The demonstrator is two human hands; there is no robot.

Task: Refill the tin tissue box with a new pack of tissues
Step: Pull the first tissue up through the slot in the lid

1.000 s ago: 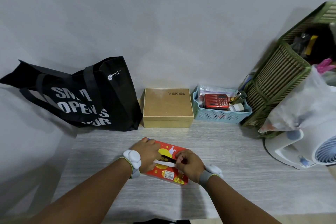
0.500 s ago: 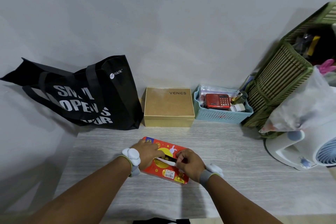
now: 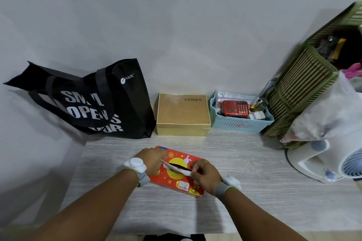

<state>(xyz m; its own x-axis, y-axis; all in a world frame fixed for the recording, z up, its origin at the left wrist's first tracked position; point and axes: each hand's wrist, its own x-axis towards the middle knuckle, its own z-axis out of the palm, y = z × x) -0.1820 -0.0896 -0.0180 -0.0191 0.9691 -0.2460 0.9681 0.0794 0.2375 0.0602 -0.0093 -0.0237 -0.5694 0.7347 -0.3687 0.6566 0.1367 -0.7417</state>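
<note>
A red tin tissue box [image 3: 173, 179] with a yellow moon and a white rabbit on its lid lies flat on the grey wooden table [image 3: 244, 182], a dark slot open in the lid. A thin white tissue [image 3: 177, 168] stretches across that slot. My left hand [image 3: 153, 159] pinches the tissue's left end at the box's far left. Over the box's near right part, my right hand [image 3: 205, 175] pinches the other end. Both wrists wear grey bands with white pads. No separate tissue pack is in view.
Against the wall stand a black tote bag [image 3: 94, 101], a gold box marked VENES [image 3: 183, 114] and a blue basket [image 3: 240, 121] holding a red radio. A green woven basket [image 3: 305, 86], a plastic bag and a white fan [image 3: 333, 160] crowd the right side.
Both hands have stayed on the box; the tissue between them is pulled further out and lies stretched across the slot. The slot shows more plainly.
</note>
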